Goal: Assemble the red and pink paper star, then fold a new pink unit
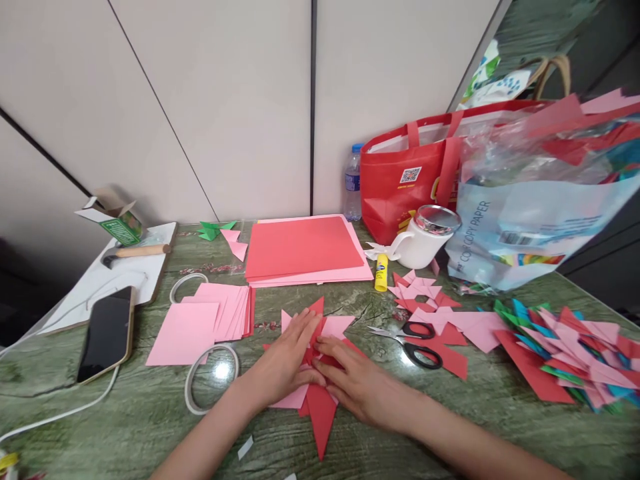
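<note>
A pointed star of folded red and pink paper (321, 417) lies on the table in front of me. My left hand (281, 363) rests flat on its left half, fingers stretched toward the far points. From the other side, my right hand (356, 381) presses on its middle and right part with fingers extended. The two hands nearly meet over the centre, which they hide. Scissors with black handles (420, 345) lie right of the star. To the left are pink paper squares (185, 331) and a roll of white tape (189, 390).
Behind the star are red and pink sheets (305, 248). A glue stick (381, 273), white mug (420, 247), bottle (353, 187), red bag (395, 173) and plastic bag (515, 220) stand right. Folded paper pieces (590, 360) pile up there. A phone (106, 333) and hammer (140, 251) lie left.
</note>
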Motion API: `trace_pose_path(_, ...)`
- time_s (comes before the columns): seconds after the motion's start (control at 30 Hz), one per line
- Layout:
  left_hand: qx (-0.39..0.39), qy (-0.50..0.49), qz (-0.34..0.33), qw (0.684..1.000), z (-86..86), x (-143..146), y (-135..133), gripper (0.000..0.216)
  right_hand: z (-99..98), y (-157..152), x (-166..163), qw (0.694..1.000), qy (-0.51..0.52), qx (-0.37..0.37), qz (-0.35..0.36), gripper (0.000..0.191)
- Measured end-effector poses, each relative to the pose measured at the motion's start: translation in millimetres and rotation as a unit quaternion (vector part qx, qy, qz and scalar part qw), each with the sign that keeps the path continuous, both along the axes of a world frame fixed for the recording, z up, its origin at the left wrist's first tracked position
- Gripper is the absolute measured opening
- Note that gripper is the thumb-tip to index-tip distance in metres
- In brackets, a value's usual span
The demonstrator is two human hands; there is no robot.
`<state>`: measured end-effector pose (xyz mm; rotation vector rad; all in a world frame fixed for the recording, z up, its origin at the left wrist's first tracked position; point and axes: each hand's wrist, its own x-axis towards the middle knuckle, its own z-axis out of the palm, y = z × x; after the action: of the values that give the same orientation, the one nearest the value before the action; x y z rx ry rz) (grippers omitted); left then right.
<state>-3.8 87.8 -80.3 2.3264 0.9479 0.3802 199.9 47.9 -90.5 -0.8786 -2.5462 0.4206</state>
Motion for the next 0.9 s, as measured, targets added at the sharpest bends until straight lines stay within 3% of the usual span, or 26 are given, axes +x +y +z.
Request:
trace_pose_path(0.23,0.018,-0.015,-0.009,1.0,-9.6,1.3,4.1,0.108,0.3,-0.7,0.3,1.0,-0.006,0.002,-0.022,0.029)
trace_pose_path(0.43,0.03,0.002,-0.016,0.999,-10.0,2.0,3.9,0.11,2.7,0.0,0.4,1.0,-0.023,0.004,-0.01,0.032)
trace_pose_path(0.6,0.041,0.012,-0.008,0.999,-12.7,3.2,3.5,0.114,5.4,-1.1,-1.2,0.998,-0.038,0.001,-0.044,0.031)
trace_pose_path(0.9,0.053,0.026,0.009,0.998,-19.0,2.0,3.4,0.112,-3.4,-3.1,-1.8,0.995,-0.078,0.039,-0.047,0.037)
